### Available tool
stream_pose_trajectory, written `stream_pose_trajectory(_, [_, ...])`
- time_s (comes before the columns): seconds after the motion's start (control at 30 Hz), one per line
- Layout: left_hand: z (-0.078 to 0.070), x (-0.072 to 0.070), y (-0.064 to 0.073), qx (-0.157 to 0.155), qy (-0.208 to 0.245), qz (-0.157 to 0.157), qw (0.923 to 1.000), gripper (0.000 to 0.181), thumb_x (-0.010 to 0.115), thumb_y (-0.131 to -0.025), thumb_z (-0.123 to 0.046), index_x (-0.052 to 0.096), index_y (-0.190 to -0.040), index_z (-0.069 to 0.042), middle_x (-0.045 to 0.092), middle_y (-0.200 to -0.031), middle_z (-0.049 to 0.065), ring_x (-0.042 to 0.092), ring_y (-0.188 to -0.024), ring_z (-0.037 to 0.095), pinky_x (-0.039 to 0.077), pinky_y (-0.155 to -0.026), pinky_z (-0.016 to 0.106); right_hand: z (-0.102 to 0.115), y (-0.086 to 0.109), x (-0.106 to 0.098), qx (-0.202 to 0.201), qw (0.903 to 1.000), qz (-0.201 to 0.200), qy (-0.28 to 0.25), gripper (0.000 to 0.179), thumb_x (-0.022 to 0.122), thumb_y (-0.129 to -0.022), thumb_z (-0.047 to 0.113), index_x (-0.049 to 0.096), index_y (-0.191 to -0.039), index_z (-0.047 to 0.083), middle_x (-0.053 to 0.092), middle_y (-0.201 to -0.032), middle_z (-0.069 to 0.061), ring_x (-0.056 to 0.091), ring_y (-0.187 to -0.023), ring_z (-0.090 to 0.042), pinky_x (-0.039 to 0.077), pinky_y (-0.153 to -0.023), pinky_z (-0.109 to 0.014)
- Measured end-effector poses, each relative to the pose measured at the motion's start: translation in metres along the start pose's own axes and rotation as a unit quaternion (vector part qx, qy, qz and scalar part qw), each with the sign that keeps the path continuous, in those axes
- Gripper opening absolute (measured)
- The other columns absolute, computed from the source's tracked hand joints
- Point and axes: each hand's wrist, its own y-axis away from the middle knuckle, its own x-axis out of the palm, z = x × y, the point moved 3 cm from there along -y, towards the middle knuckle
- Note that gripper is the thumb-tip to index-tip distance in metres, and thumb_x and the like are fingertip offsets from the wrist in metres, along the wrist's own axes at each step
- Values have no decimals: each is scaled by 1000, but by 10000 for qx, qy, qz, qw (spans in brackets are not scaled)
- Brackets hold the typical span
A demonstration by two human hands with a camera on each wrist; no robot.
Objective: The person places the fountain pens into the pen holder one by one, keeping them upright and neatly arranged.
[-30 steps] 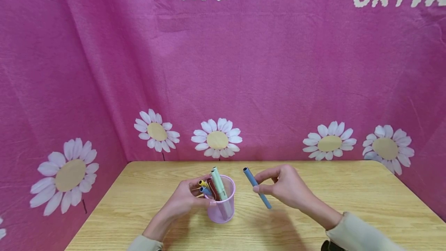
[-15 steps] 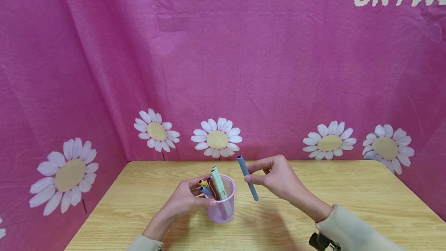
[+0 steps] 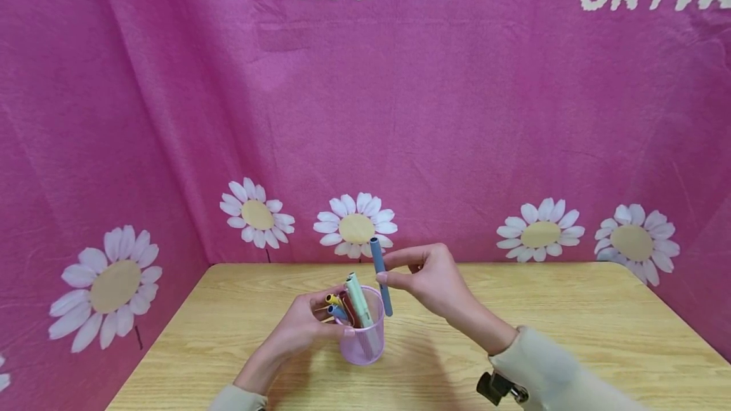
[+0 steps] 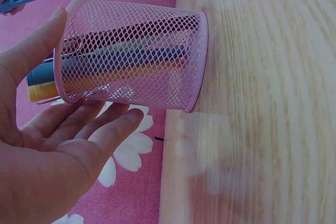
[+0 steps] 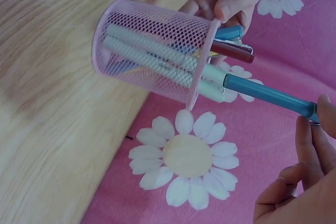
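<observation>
A pink mesh pen cup (image 3: 365,349) stands upright on the table, steadied by my left hand (image 3: 299,327), with the thumb at the rim and the fingers round the far side. Pale green pens (image 3: 358,300), a dark red clip pen (image 3: 348,309), a yellow pen (image 3: 331,299) and a blue one (image 3: 335,312) lean inside it. My right hand (image 3: 434,281) pinches a blue-grey marker (image 3: 378,259) between thumb and fingertips, nearly upright, its lower end by the cup's right rim. In the right wrist view this marker (image 5: 270,95) overlaps the pale green pens at the cup's mouth.
The wooden table (image 3: 514,309) extends around the cup on both sides. Behind and to the left hangs a pink cloth (image 3: 434,113) with printed daisies and white letters. A small black device (image 3: 494,388) is strapped by my right sleeve.
My right hand has moved left and upward with the marker, from apart on the right to the cup's rim, and the marker has turned more upright. Left hand and cup have stayed put.
</observation>
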Motion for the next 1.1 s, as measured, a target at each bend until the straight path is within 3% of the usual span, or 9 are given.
stream_pose_trajectory(0.2, [-1,0,1,-35,-28,-6,10000,77,87,-82,0,52,-151,6,58,-148,23,60,-130,40,50,-110,47,-3,-4,10,112,9992,-109,-368,17,90,-82,8,85,-97,4,80,-94,-4,51,-73,-9,35,-58,-21])
stream_pose_trajectory(0.37, [0,0,1,-22,-4,15,10000,78,86,-81,2,51,-151,7,53,-153,25,54,-135,46,45,-113,51,-7,-6,16,154,9991,-128,-370,15,90,-82,9,86,-96,6,80,-94,-3,49,-73,-13,34,-58,-23])
stream_pose_trajectory(0.5, [0,0,1,9,32,47,10000,79,86,-82,1,50,-151,7,54,-152,25,55,-135,45,46,-113,49,-12,-7,21,239,9987,-200,-398,14,90,-82,9,86,-95,7,80,-95,-2,63,-90,-14,52,-81,-27])
stream_pose_trajectory(0.6, [0,0,1,15,37,53,10000,79,87,-82,1,50,-151,7,55,-151,25,56,-134,44,47,-112,48,-16,-7,25,294,9984,-240,-427,14,90,-82,9,86,-95,6,80,-95,-2,68,-101,-15,53,-96,-37])
stream_pose_trajectory(0.9, [-1,0,1,19,-22,17,10000,76,87,-82,2,52,-150,8,55,-151,24,57,-132,43,47,-112,50,-27,-6,32,296,9982,-262,-460,14,90,-83,9,86,-96,8,80,-94,-1,69,-103,-15,53,-101,-42])
stream_pose_trajectory(1.1, [-1,0,0,61,-53,22,10000,76,87,-83,1,52,-150,8,57,-149,24,58,-132,42,47,-112,50,-33,-5,37,294,9983,-140,-484,18,91,-82,8,85,-99,6,81,-96,-4,68,-98,-17,53,-80,-27])
